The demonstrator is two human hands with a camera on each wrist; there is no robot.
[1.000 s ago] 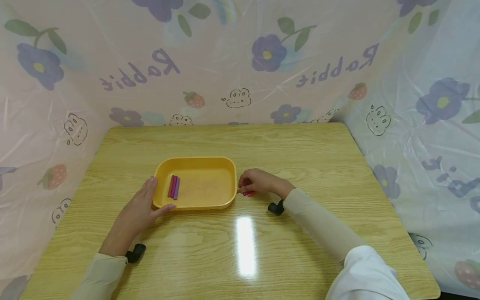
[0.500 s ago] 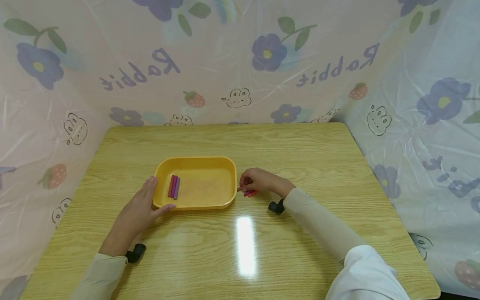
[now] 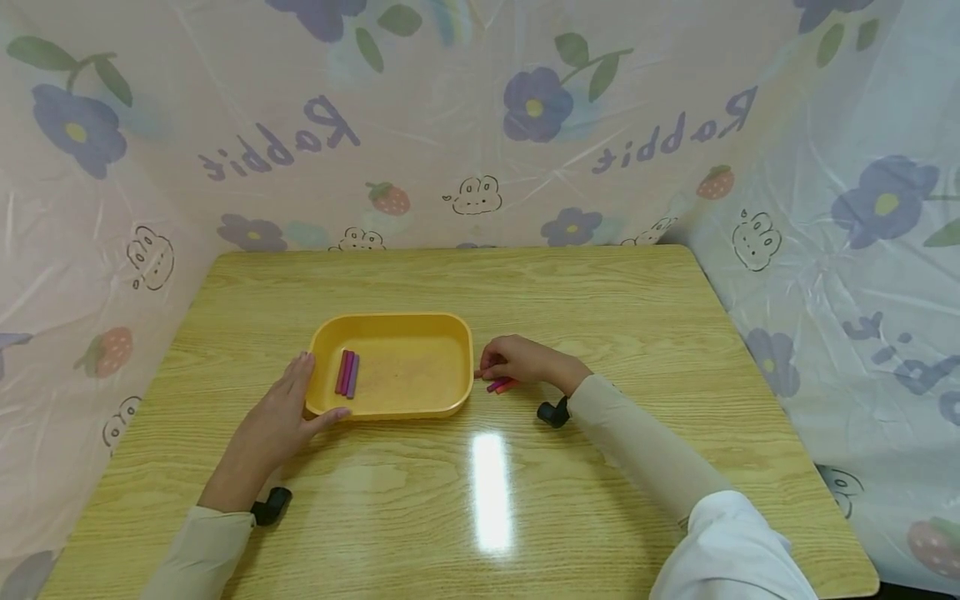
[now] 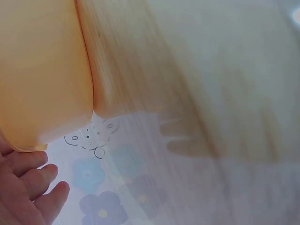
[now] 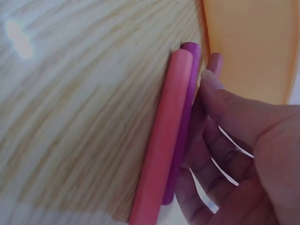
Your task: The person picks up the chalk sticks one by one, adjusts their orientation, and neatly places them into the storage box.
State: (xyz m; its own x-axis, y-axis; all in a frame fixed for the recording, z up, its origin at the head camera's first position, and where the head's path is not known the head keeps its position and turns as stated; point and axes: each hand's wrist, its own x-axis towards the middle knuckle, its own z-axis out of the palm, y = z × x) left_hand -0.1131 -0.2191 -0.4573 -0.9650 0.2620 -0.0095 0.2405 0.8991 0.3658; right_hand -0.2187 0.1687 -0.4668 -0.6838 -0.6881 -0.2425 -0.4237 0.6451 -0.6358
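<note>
My right hand (image 3: pixel 521 358) is just right of the yellow tray (image 3: pixel 412 414). Its thumb and fingers pinch a mauve crayon-like stick (image 5: pixel 215 62), whose tip pokes out beside the tray wall in the right wrist view; the rest is hidden by the hand. A pink stick (image 5: pixel 161 136) and a purple stick (image 5: pixel 189 48) lie side by side on the table, close under that hand. My left hand (image 3: pixel 273 417) rests on the tray's left end, fingers straight along the side and thumb at the front rim. Inside, several red and purple sticks (image 3: pixel 347 373) form a row near the left end.
The wood-grain table (image 3: pixel 390 517) spreads around the tray, with a bright light reflection in front. A patterned plastic sheet (image 3: pixel 420 125) hangs behind and at both sides. Black wrist-worn pieces show at the left wrist (image 3: pixel 272 506) and right wrist (image 3: pixel 553 412).
My right hand has shifted very slightly right and away, so more of the pink and purple sticks shows beneath it. My left hand and the tray have stayed in place.
</note>
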